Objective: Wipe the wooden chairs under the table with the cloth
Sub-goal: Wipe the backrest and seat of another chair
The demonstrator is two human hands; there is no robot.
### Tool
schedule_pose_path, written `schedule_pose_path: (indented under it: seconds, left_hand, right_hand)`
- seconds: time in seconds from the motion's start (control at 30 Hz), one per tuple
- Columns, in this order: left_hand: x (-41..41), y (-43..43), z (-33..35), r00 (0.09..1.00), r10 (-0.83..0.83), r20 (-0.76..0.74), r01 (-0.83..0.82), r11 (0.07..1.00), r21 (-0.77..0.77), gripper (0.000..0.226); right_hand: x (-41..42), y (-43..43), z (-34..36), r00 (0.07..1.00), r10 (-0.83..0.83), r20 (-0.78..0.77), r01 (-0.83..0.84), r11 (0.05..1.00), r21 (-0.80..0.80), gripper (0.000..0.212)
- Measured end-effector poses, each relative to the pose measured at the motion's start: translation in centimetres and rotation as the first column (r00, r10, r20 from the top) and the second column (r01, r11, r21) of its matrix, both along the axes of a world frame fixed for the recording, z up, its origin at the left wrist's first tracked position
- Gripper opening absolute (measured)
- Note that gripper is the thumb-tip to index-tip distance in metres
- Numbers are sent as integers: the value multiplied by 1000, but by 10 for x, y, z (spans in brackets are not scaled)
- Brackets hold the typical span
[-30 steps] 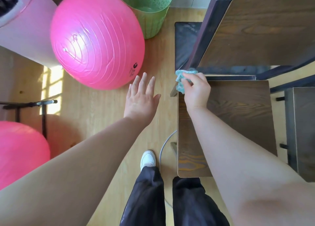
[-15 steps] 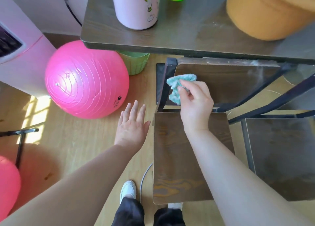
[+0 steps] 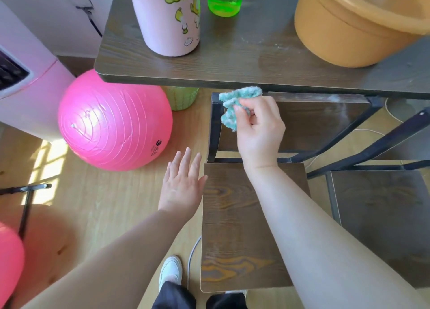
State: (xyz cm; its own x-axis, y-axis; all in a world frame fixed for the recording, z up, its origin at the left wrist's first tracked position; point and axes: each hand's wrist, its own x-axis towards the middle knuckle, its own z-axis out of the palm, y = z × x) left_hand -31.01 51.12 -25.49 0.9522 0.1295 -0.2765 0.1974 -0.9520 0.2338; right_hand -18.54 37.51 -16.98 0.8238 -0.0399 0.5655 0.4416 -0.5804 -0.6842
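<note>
At table (image 3: 244,62) edge, cloth (image 3: 229,116) pointing tableward (pinched)

Orange basin (image 3: 349,29): green bottle (image 3: 224,2) left of it, pink flask (image 3: 167,22) further left, pink ball (image 3: 114,122) far lower-left.

R hand (image 3: 259,131) pinches teal cloth (image 3: 235,103) above the far chair's seat (image 3: 321,120), just under table edge (image 3: 209,76). L hand (image 3: 182,185) flat, fingers straight, beside the near chair (image 3: 232,227) (touching it? can't tell). Pink ball (image 3: 114,122) on floor at left.
</note>
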Motion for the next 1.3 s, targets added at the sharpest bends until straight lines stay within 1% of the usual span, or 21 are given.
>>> schedule_pose_path:
  seconds: [0.13,0.23,0.37,0.47,0.57,0.83,0.97,1.03,1.13,1.23,1.3]
  left_hand:
    - [3,-2,-11,1000,3,-28,-3,1000,-8,60]
    - [6,-7,-16,1000,2,-31,-3,1000,-12,60]
    - [10,-11,-22,998,-8,-65,7,1000,-14,61]
    - [10,-13,-28,997,-17,-81,16,1000,-10,61]
    - [6,-13,-34,995,-24,-94,24,1000,-5,60]
    - [-7,-15,-36,995,-13,-102,11,1000,-12,61]
    - [-16,-20,-31,996,-11,-94,10,1000,-4,61]
    - [-21,-22,-27,997,-12,-82,12,1000,0,61]
    - [-28,-26,-21,998,-17,-59,17,1000,-1,61]
    - [-32,-32,-15,997,-21,-72,20,1000,-11,61]
    - [-30,-37,-10,996,-49,-70,49,999,0,61]
  right_hand:
    - [0,-1,-6,1000,17,27,-17,1000,11,6]
    - [-3,-1,-20,1000,12,5,-12,1000,12,5]
    - [-15,-3,-53,993,-1,-114,5,999,42,3]
    - [-22,-2,-74,983,-22,-184,41,994,101,2]
    - [-27,-2,-90,967,-50,-249,82,989,121,2]
    - [-32,-7,-113,911,-104,-399,142,988,68,5]
    - [-34,-13,-113,856,-83,-510,112,993,26,4]
    - [-35,-17,-110,838,-62,-542,90,996,26,5]
    - [-37,-24,-90,862,-36,-506,88,993,80,4]
    - [-33,-36,-50,922,-39,-386,92,988,121,9]
    - [-21,-47,-21,956,-53,-287,102,982,160,9]
